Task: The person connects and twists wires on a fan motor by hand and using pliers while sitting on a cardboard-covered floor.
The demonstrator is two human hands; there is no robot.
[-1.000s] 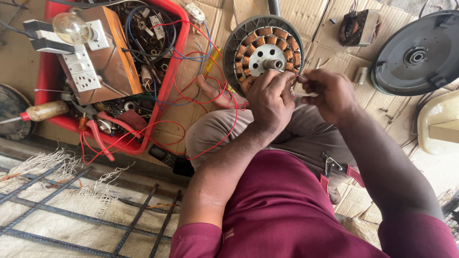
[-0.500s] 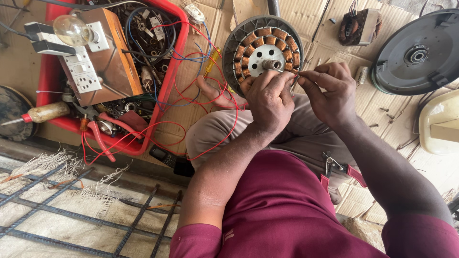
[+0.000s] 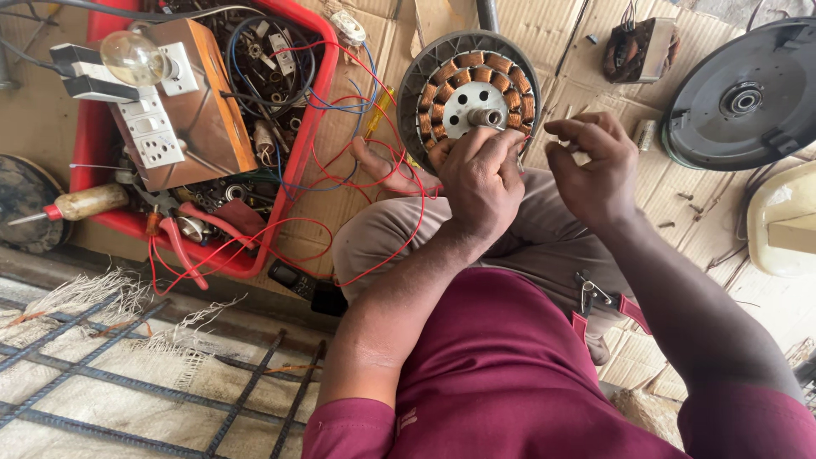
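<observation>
A round fan stator [image 3: 469, 85] with copper coils and a steel shaft leans against my knee on the cardboard. My left hand [image 3: 480, 178] grips its lower rim, fingers curled over the windings. My right hand [image 3: 595, 166] hovers just to the right of the stator, thumb and fingers pinched together. Anything between them is too thin to see. Red wires [image 3: 374, 183] loop from the stator's left side toward the crate.
At the left, a red crate [image 3: 293, 153] holds a wooden test board [image 3: 200, 102] with a bulb, switches, tangled wires and parts. Red-handled pliers [image 3: 183, 242] and a screwdriver [image 3: 81, 204] lie by it. A black motor cover [image 3: 748, 93] and cream housing [image 3: 782, 221] sit right. Rebar mesh [image 3: 127, 382] lies lower left.
My right hand has drawn away from my left hand, moving right off the stator. My left hand stays on the rim.
</observation>
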